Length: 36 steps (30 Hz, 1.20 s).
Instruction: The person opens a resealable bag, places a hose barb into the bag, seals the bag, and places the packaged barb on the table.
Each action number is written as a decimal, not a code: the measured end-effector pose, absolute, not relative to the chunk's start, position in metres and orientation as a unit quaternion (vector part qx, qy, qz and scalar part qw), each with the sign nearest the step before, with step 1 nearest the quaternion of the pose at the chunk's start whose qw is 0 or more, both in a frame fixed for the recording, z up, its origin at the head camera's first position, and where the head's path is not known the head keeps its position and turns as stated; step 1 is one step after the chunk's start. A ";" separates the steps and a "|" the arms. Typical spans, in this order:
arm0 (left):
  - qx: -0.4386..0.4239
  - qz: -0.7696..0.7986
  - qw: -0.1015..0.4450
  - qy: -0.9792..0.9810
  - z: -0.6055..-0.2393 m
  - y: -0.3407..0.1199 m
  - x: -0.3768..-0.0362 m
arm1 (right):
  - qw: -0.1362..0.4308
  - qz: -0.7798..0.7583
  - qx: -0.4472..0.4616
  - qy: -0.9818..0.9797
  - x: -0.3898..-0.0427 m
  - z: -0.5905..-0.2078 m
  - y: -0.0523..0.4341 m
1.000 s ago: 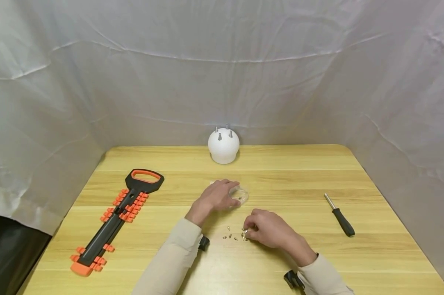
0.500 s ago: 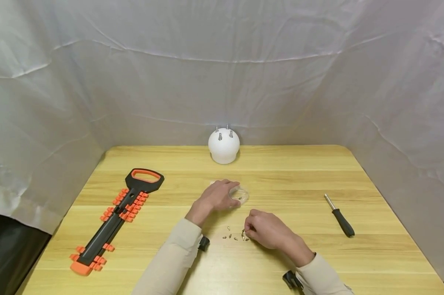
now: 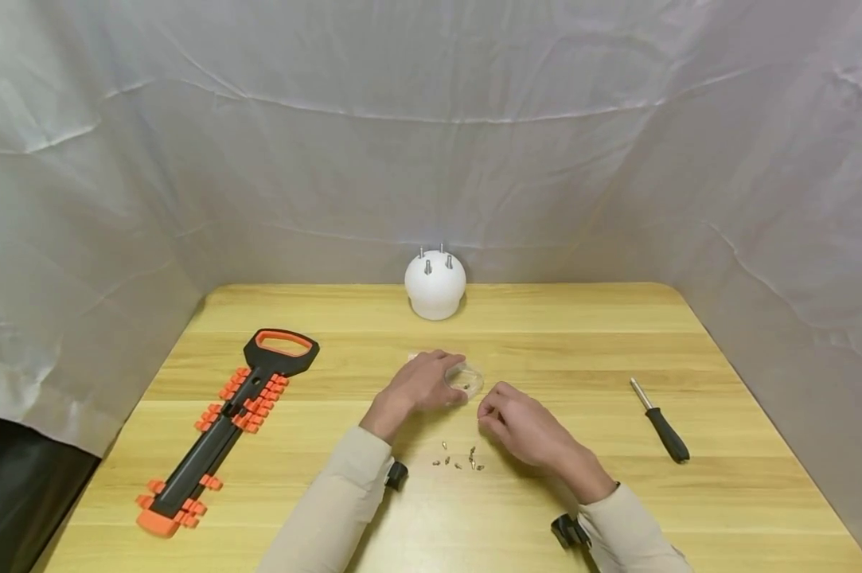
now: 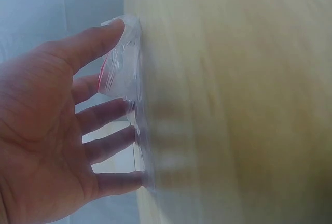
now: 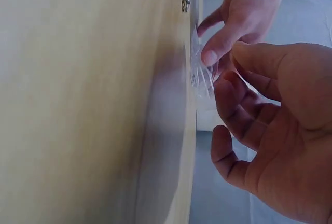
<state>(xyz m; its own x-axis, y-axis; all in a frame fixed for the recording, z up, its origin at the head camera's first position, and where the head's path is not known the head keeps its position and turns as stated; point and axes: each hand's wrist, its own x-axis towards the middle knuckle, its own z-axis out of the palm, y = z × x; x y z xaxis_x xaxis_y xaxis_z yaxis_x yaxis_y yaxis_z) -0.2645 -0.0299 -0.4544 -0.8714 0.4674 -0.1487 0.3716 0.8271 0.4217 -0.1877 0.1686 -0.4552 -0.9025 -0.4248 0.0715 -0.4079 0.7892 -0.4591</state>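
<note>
My left hand (image 3: 422, 379) holds a clear zip bag (image 3: 471, 380) on the table, thumb at one side of its mouth and fingers spread along the other. A red zip line shows on the bag (image 4: 120, 71) in the left wrist view; a small metal piece (image 3: 466, 386) lies within it. Just right of the bag is my right hand (image 3: 520, 426), thumb and forefinger pinched together and other fingers curled. The small brass piece between those fingertips is hidden from view. Several small pointed brass pieces (image 3: 473, 461) lie scattered on the table nearer to me.
A white ball-like object (image 3: 434, 288) with several upright metal pins stands at the back. On the left lies a black tool rack (image 3: 208, 446) with orange clips. A black-handled screwdriver (image 3: 665, 434) lies to the right. Grey fabric (image 3: 431, 143) surrounds the wooden table (image 3: 581, 350).
My right hand has lifted off the brass pieces and moved away from me towards the bag. One piece by its fingertips no longer shows in the cluster. The left hand stays put.
</note>
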 end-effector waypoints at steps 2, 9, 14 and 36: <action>0.222 0.194 0.126 0.947 -0.454 -0.030 -0.264 | 0.011 -0.248 -0.200 0.948 -0.192 -0.455 0.169; 0.222 0.192 0.127 0.947 -0.457 -0.029 -0.264 | -0.004 -0.273 -0.148 0.951 -0.212 -0.459 0.172; 0.225 0.194 0.126 0.946 -0.456 -0.029 -0.263 | 0.002 -0.279 -0.126 0.952 -0.227 -0.462 0.169; 0.226 0.188 0.121 0.948 -0.455 -0.028 -0.265 | 0.044 -0.261 -0.101 0.959 -0.246 -0.462 0.154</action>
<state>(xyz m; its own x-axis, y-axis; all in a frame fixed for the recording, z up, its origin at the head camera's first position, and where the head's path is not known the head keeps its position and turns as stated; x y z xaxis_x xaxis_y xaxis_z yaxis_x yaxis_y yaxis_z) -0.2646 -0.0285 -0.4553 -0.8683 0.4743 -0.1456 0.3832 0.8274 0.4105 -0.2458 0.1540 -0.4622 -0.9758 -0.2163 -0.0325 -0.1700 0.8432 -0.5099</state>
